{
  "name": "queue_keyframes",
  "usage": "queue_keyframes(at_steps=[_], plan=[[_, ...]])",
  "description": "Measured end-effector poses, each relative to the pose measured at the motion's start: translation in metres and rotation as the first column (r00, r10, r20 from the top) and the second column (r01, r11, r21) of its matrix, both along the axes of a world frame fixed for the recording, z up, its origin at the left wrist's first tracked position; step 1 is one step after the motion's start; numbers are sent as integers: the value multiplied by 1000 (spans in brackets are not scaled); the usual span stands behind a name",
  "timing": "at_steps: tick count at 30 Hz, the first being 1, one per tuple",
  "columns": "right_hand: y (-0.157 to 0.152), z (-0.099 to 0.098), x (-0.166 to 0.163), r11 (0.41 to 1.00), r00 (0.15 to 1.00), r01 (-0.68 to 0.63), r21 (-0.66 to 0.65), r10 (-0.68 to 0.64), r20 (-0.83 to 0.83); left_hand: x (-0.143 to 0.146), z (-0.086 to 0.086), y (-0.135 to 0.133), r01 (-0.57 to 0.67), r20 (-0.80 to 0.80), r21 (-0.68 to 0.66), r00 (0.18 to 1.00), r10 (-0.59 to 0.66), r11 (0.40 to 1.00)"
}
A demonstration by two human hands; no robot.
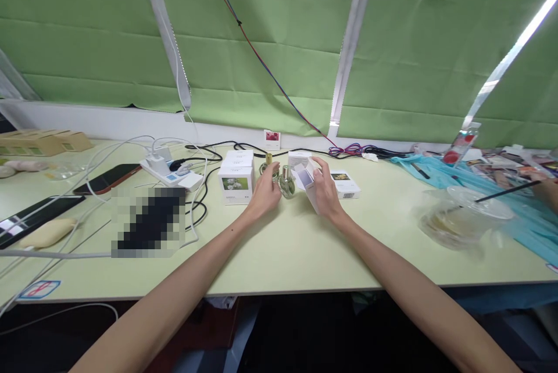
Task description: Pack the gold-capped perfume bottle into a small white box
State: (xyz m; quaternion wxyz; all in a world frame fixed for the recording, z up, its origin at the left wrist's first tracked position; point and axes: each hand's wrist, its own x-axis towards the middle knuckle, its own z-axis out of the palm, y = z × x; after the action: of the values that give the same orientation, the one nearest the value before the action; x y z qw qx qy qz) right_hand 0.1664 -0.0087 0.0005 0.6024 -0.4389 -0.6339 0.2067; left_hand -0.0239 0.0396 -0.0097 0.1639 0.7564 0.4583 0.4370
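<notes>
So both hands are out in the middle of the pale green worktop (279,257), close together, with only a little gap between them. The left hand (265,190) is curled up against a small glass gold-capped bottle (269,167). The fingertips look like they touch it, but I honestly can't tell if it's properly gripped or just being steadied. The right hand (325,190) is wrapped around a small open carton (305,178), white with its flap hanging open, held tilted just off the worktop. A second bottle (286,182), clear glass with a silvery top, stands upright right between the two hands, just beside the carton.

Around that: a white flower box (236,177) stands just left of the left hand, another plain white box (300,159) stands behind the carton, and a flat barcode box (346,184) lies by the right hand. Further left there's a power strip (172,174) with a tangle of cables, and a dark phone (108,178) well apart from the bottles. A little pink card (272,139) leans on the wall under the green blinds (279,42).

Over on the right a glass bowl (462,216) sits near a teal cloth (479,184), and another person's hand (550,187) at the edge holds a thin black stick (505,192)
</notes>
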Motion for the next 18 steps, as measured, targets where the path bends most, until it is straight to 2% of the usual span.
queue_keyframes(at_steps=[4, 11, 14, 18], plan=[[0, 0, 0, 1000, 1000, -6, -4, 6, 9, 0, 1, -2, 34, -23, -97, 999, -36, 995], [-1, 3, 0, 1000, 1000, -11, -6, 11, 3, 2, 7, -5, -29, -72, -11, 997, 29, 1000], [-1, 3, 0, 1000, 1000, -10, -14, 11, 10, 3, 10, -6, -87, -116, -15, 990, 85, 996], [-1, 4, 0, 1000, 1000, -10, -16, 10, 21, 4, 12, -8, -106, -152, -53, 984, 97, 993]])
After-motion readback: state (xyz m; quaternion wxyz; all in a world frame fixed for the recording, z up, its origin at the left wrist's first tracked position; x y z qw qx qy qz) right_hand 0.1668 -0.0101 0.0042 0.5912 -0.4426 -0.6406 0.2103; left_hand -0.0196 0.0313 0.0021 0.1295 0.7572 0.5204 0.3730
